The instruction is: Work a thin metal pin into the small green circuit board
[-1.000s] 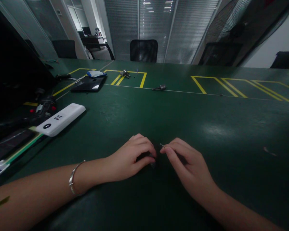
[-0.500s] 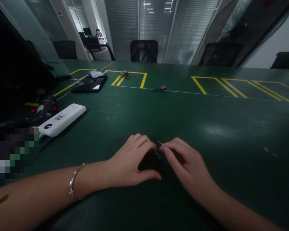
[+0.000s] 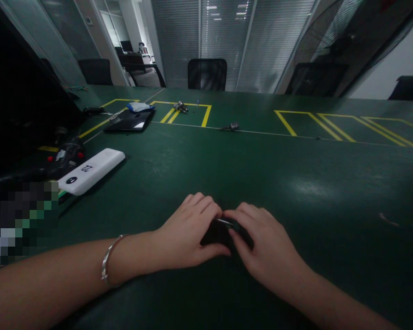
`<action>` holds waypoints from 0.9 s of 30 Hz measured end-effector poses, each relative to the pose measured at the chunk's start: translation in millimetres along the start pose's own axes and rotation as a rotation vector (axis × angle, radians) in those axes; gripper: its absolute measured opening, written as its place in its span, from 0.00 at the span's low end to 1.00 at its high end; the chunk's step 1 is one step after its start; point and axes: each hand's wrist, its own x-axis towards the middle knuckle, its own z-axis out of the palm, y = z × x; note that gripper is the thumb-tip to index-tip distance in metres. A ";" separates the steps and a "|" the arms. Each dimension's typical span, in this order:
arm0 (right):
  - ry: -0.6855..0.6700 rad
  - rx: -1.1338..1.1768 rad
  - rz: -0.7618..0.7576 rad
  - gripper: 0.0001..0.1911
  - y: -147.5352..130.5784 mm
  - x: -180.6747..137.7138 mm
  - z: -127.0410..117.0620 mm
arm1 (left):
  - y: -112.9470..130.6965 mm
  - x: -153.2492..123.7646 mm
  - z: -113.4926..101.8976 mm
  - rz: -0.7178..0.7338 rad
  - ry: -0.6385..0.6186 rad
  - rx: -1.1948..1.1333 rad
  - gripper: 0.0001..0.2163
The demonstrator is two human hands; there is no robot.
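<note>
My left hand point(image 3: 189, 231) arches low over the green table point(image 3: 179, 169), its fingers curved and its thumb stretched out apart from them. Close beside it, my right hand point(image 3: 265, 240) has its thumb and index finger bent together around a thin shiny metal stick point(image 3: 223, 222). The stick lies almost level and reaches toward the left fingertips. Deep shadow fills the space between the hands, so I cannot make out what is under the left fingers or whether the stick touches it.
A white power bank point(image 3: 92, 172) marked 22 lies to the left, near a dark power tool point(image 3: 67, 156). Farther back are a black tablet point(image 3: 129, 121), a blue-and-white packet point(image 3: 140, 107), small metal parts point(image 3: 181, 107) and a dark cylindrical piece point(image 3: 233, 126).
My right hand has moved slightly left and down, turning the metal stick from upward-slanting to nearly level between the hands. The left hand has barely moved.
</note>
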 end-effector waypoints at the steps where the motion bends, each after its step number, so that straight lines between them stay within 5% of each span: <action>1: 0.006 -0.012 -0.004 0.13 0.1 0.6 0.2 | 0.3 0.0 -0.1 0.002 -0.003 0.010 0.20; 15: 0.036 -0.105 -0.076 0.12 7.9 3.9 6.0 | -1.2 -0.9 4.0 -0.009 0.034 -0.053 0.11; 22: 0.186 0.153 0.050 0.07 8.7 0.7 -0.6 | -8.3 -0.1 4.3 -0.033 0.151 -0.478 0.19; 27: 0.302 0.350 0.062 0.07 8.7 -1.6 1.7 | -10.7 0.1 8.5 -0.024 0.080 -0.866 0.20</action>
